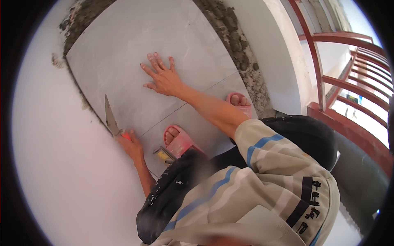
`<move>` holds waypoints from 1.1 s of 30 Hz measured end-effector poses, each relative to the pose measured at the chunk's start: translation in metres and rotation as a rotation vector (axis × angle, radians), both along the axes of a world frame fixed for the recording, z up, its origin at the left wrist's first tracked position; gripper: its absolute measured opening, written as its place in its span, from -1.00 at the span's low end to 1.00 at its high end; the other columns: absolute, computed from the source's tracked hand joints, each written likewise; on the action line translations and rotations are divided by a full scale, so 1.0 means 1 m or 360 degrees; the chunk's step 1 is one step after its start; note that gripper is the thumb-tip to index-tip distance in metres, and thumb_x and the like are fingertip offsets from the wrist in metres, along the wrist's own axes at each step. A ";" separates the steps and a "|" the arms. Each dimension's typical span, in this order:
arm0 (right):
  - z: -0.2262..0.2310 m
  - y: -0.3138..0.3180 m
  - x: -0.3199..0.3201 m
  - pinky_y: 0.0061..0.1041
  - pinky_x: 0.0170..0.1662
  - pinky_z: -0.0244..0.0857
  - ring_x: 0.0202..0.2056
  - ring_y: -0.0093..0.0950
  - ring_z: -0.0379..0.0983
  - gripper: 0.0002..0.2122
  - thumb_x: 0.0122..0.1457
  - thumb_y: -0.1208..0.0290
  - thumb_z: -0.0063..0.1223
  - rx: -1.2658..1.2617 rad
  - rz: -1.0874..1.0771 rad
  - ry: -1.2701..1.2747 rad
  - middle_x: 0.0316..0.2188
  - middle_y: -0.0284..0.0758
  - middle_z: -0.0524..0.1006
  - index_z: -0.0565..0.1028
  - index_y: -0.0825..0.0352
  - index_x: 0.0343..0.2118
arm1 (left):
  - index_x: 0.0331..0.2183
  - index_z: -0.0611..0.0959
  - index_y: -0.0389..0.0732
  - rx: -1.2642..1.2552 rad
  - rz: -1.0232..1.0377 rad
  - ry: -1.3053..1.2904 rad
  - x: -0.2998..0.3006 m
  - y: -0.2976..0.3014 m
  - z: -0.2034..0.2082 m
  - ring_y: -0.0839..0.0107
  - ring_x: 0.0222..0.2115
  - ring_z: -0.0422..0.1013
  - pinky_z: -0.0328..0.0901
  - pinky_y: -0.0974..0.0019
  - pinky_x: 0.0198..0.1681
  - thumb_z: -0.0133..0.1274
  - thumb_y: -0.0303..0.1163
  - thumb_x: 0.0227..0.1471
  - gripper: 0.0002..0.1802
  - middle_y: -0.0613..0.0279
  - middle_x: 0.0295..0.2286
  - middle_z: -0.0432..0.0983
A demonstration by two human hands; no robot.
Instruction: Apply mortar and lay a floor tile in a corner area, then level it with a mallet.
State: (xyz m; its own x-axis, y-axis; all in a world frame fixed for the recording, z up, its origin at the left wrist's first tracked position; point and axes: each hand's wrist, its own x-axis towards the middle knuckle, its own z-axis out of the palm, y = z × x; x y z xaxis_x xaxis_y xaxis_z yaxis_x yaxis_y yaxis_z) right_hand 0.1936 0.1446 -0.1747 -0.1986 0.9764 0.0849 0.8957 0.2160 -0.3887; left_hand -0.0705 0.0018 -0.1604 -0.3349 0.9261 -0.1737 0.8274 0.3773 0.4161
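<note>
Along a white wall (49, 143), the largest surface in view, a person crouched low, apparently to bring both hands to floor level. Large grey tiles (123, 45) covered the floor between the wall and a low parapet; a thin joint separated the farther tile from the nearer one. A red railing (353, 137) stood beyond the parapet. Rough mortar (242, 53) lay exposed along the parapet side. Pink sandals (180, 143) were planted apart on the nearer tile, probably for balance. The right hand (166, 80), fingers spread and holding nothing, appeared to rest palm down on the farther tile, presumably to steady the body. The left hand (132, 146) was wrapped around the orange handle of a trowel (109, 117), its blade pointing along the tile's wall-side edge, perhaps because the gap there was narrow; whether it touched the tile could not be told. A small yellow-and-metal tool (163, 156) lay beside the left sandal.
</note>
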 end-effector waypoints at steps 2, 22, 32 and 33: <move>-0.011 -0.003 0.004 0.24 0.25 -0.24 0.39 -0.21 -0.29 -0.35 0.20 -0.15 -0.13 0.0008 0.0127 -0.0045 0.36 -0.23 -0.05 0.12 0.03 0.30 | 0.08 0.24 -0.48 -0.0024 -0.0018 0.0069 0.005 -0.003 -0.008 -0.22 0.09 0.15 0.10 0.00 0.15 0.07 -0.15 0.15 -0.31 -0.37 0.07 0.18; -0.009 -0.080 -0.004 0.23 0.26 -0.27 0.38 -0.23 -0.25 -0.33 0.19 -0.04 -0.06 -0.0236 0.0835 0.0256 0.37 -0.27 -0.04 0.08 0.10 0.32 | 0.06 0.25 -0.49 0.0270 -0.0024 0.0393 -0.010 -0.015 -0.002 -0.18 0.09 0.18 0.12 0.00 0.14 0.09 -0.14 0.13 -0.30 -0.36 0.06 0.20; 0.004 -0.112 0.201 -0.11 0.07 0.18 0.06 -0.10 0.30 -0.38 -0.08 0.09 0.32 -0.0217 -0.1553 0.0327 -0.01 -0.07 0.43 0.43 0.38 0.01 | -0.26 0.41 -0.28 0.0224 -0.0346 -0.0731 0.189 0.105 0.051 0.05 -0.46 0.39 0.29 0.10 -0.32 0.06 -0.32 0.09 -0.73 -0.04 -0.46 0.43; -0.003 -0.119 0.207 -0.21 0.03 0.25 -0.01 -0.11 0.38 -0.45 -0.12 0.13 0.36 -0.0162 -0.1486 0.0353 -0.10 -0.08 0.49 0.51 0.38 -0.09 | -0.24 0.41 -0.29 0.0165 -0.0406 -0.0824 0.214 0.117 0.048 0.02 -0.44 0.40 0.29 0.09 -0.31 0.03 -0.37 0.06 -0.74 -0.07 -0.45 0.43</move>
State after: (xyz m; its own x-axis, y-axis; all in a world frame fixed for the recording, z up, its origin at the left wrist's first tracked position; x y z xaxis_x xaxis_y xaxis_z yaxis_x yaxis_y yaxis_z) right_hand 0.4009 0.0252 -0.1775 0.6721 0.7374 -0.0670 0.5934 -0.5905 -0.5471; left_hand 0.1438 0.1188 -0.1125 0.0052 0.9872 -0.1595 0.5656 0.1286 0.8146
